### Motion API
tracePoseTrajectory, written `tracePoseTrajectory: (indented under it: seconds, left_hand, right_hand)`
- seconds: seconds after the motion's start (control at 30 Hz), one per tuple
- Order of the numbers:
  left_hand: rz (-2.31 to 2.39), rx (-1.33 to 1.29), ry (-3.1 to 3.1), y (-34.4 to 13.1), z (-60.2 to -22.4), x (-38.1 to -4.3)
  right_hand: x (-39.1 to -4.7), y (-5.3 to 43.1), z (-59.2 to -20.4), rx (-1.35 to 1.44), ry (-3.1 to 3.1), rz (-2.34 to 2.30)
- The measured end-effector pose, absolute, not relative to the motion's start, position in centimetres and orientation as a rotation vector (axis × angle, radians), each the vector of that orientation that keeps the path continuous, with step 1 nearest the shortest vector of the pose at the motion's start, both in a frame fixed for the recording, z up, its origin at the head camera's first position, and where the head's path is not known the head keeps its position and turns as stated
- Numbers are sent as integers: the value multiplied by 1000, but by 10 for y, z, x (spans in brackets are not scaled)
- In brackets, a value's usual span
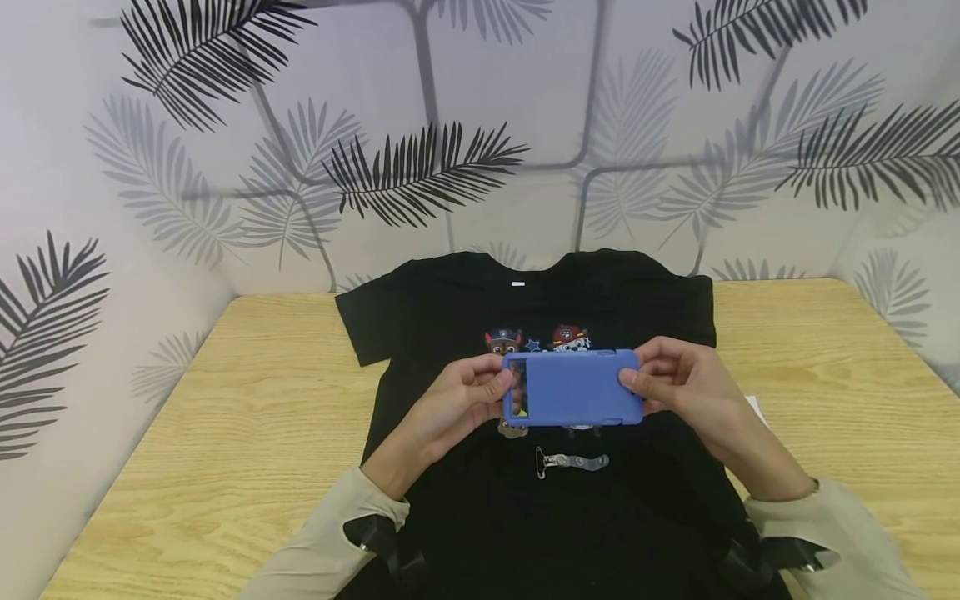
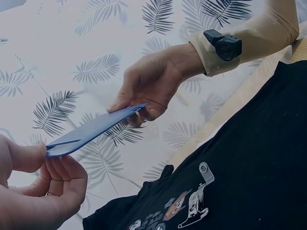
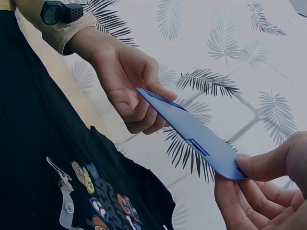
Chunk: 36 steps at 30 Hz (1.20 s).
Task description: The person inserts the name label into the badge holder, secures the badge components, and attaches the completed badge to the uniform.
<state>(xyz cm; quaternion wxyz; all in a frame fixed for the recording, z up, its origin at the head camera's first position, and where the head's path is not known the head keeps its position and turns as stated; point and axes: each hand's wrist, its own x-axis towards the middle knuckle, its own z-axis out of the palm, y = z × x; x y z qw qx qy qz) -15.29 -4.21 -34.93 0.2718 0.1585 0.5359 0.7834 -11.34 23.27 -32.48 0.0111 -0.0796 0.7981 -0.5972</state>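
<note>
A flat blue plastic card holder (image 1: pixel 577 387) with a see-through opening near its left end is held level above a black T-shirt (image 1: pixel 480 517). My left hand (image 1: pixel 457 400) pinches its left end, thumb on the front face and fingers behind. At the opposite end, my right hand (image 1: pixel 693 392) pinches the holder the same way. Both wrist views show the holder (image 2: pixel 96 127) nearly edge-on, as a thin sheet between the hands. Below it, a badge strap clip (image 1: pixel 573 461) with a safety pin lies on the shirt. Part of the shirt's cartoon print (image 1: pixel 504 340) is hidden behind the holder.
The shirt lies spread on a light wooden table (image 1: pixel 225 467). Behind the table stands a wall (image 1: pixel 495 217) with a leaf pattern. A small white piece (image 1: pixel 756 408) shows beside my right forearm, mostly hidden. Each sleeve carries a black wrist camera (image 2: pixel 223 45).
</note>
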Motion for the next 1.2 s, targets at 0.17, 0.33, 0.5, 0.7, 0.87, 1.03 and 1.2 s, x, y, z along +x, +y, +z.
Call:
tracePoseTrajectory:
  seconds: [0.17, 0.33, 0.5, 0.7, 0.87, 1.03, 1.2]
  left_hand:
    - [2093, 408, 1479, -43, -349, -153]
    - [2063, 393, 1552, -43, -346, -152]
    - [2048, 386, 1571, -43, -344, -152]
    - [2062, 379, 1553, -42, -344, -152]
    - [2061, 368, 1559, -41, -346, -153]
    - [2047, 350, 1647, -40, -349, -153]
    - [2035, 360, 1706, -38, -350, -153]
  right_hand:
    - [-115, 233, -324, -237, 2498, -1854]
    - [-115, 233, -324, -224, 2501, -1848]
    - [-115, 233, -324, -214, 2498, -1843]
    - [-116, 235, -323, -206, 2499, -1842]
    - [-115, 235, -323, -199, 2508, -1834]
    - [-116, 236, -323, -209, 2515, -1835]
    - [-116, 237, -324, -202, 2519, -1838]
